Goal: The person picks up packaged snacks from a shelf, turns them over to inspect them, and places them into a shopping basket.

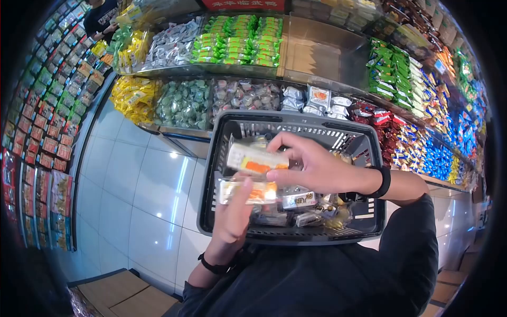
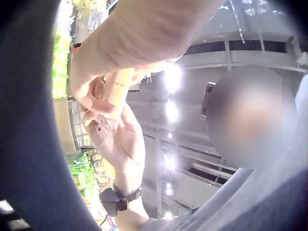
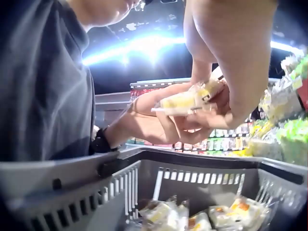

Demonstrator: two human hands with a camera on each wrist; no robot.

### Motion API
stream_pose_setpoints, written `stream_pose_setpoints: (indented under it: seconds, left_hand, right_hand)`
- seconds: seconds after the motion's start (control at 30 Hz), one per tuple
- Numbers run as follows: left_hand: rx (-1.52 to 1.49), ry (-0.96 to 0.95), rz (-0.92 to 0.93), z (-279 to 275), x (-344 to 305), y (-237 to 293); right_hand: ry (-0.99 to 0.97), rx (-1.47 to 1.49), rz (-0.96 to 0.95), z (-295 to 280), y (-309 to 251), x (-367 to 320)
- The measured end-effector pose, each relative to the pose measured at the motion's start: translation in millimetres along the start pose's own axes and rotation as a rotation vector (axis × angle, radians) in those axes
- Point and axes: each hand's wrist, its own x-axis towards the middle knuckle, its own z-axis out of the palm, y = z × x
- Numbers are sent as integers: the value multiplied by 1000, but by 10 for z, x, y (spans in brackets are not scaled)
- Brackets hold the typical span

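Both hands are over a grey shopping basket (image 1: 292, 117), close together. My right hand (image 1: 317, 166) pinches a clear-wrapped snack pack (image 1: 252, 158) with an orange and white label, thumb along its near edge. Just below it, my left hand (image 1: 231, 219) holds a second, similar snack pack (image 1: 232, 191), with a finger across its front. In the right wrist view, a pack with yellow contents (image 3: 180, 102) shows between the hands, above the basket rim. Several wrapped packs lie in the basket, among them a white box-like pack (image 1: 299, 200) with black lettering.
Bins of wrapped snacks line the front: yellow packs (image 1: 132, 98), green packs (image 1: 237, 39), red packs (image 1: 377, 127) and blue packs (image 1: 429, 161). A shelf of packaged goods (image 1: 47, 124) stands at left. Cardboard boxes (image 1: 124, 296) sit lower left. Another person (image 1: 100, 18) stands at upper left.
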Motion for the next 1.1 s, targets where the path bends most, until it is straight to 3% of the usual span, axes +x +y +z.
stream_pose_setpoints:
  seconds: [0.1, 0.17, 0.23, 0.3, 0.37, 0.53, 0.83, 0.9, 1.1]
  left_hand:
    - [123, 84, 61, 81, -8, 121]
    - [116, 68, 186, -66, 33, 68]
    - [87, 24, 177, -131, 80, 32]
    - [58, -8, 174, -105, 86, 9]
    - [28, -61, -45, -12, 78, 15]
    - [6, -137, -56, 122, 110, -37]
    - [49, 28, 44, 257, 116, -29]
    - [7, 154, 106, 265, 130, -56]
    - [31, 161, 160, 253, 154, -23]
  right_hand:
    - [107, -24, -162, -190, -2, -26]
    - [135, 43, -114, -347, -177, -87]
    - [99, 15, 57, -517, -304, -152]
    - [74, -5, 92, -555, -360, -167]
    - [46, -13, 124, -545, -358, -156]
    - [-53, 37, 240, -396, -308, -78]
    - [-192, -55, 186, -297, -202, -38]
    - [-207, -44, 171, -327, -190, -57]
    - [-243, 5, 24, -356, 33, -142]
